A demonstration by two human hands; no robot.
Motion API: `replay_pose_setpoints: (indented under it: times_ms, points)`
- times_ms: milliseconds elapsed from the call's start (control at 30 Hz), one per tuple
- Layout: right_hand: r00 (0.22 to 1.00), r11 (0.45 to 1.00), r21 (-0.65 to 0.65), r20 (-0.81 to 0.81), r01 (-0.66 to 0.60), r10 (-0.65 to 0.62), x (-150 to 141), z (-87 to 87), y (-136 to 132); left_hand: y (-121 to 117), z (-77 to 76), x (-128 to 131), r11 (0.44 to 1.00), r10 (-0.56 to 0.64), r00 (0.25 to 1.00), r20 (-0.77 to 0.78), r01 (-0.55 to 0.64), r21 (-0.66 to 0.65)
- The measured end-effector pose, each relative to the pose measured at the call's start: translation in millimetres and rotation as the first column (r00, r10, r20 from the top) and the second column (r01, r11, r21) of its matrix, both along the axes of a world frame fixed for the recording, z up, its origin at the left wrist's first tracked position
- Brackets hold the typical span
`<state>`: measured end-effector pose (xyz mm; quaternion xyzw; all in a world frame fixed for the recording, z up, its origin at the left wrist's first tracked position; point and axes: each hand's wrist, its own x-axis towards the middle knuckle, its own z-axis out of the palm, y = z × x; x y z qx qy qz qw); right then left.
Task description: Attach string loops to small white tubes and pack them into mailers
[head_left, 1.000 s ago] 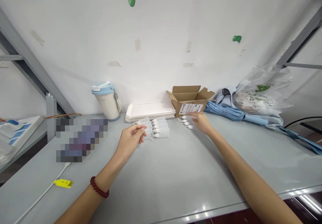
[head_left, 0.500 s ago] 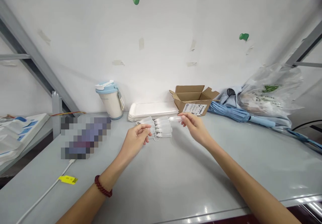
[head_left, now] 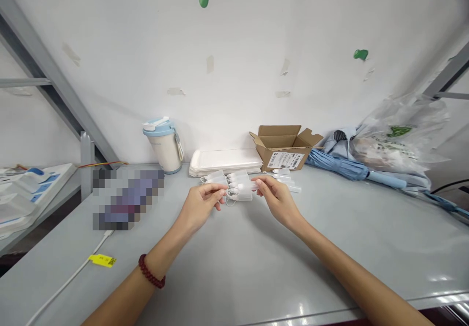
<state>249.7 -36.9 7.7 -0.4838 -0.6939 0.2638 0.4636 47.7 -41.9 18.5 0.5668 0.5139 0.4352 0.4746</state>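
Note:
My left hand (head_left: 200,208) pinches a small clear plastic bag (head_left: 216,176) above the grey table (head_left: 234,262). My right hand (head_left: 277,200) pinches a small white piece (head_left: 245,187) and holds it close to the bag's open end. Just beyond my fingers lies a row of several bagged white pieces (head_left: 238,189). A few loose white pieces (head_left: 287,181) lie to the right, in front of an open cardboard box (head_left: 284,146).
A blue-lidded jug (head_left: 162,144) and a stack of white trays (head_left: 223,161) stand at the wall. A blue umbrella (head_left: 351,168) and a plastic bag (head_left: 397,135) lie at the right. A white cable with a yellow tag (head_left: 102,259) runs at the left.
My right hand came back from the loose pieces by the box with one white piece and moved left to meet the bag in my left hand.

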Motion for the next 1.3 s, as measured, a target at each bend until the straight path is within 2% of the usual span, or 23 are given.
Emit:
replay_pose_setpoints:
  times_ms: [567, 1033, 1300]
  points:
    - [0.999, 0.999, -0.034, -0.03, -0.024, 0.023, -3.3, 3.1, -5.6, -6.1, 9.7, 6.5, 1.0, -0.018, 0.997, 0.08, 0.016, 0.026]
    - [1.0, 1.0, -0.02, 0.009, -0.019, 0.019, -2.3, 1.5, -5.1, -7.5, 10.0, 6.5, 0.999, -0.021, 0.999, 0.039, 0.019, 0.043]
    - [0.999, 0.999, 0.036, 0.049, -0.009, 0.007, -6.5, -3.7, -7.6, -7.4, 6.2, 4.1, 0.998, -0.017, 1.0, -0.019, 0.019, 0.065]
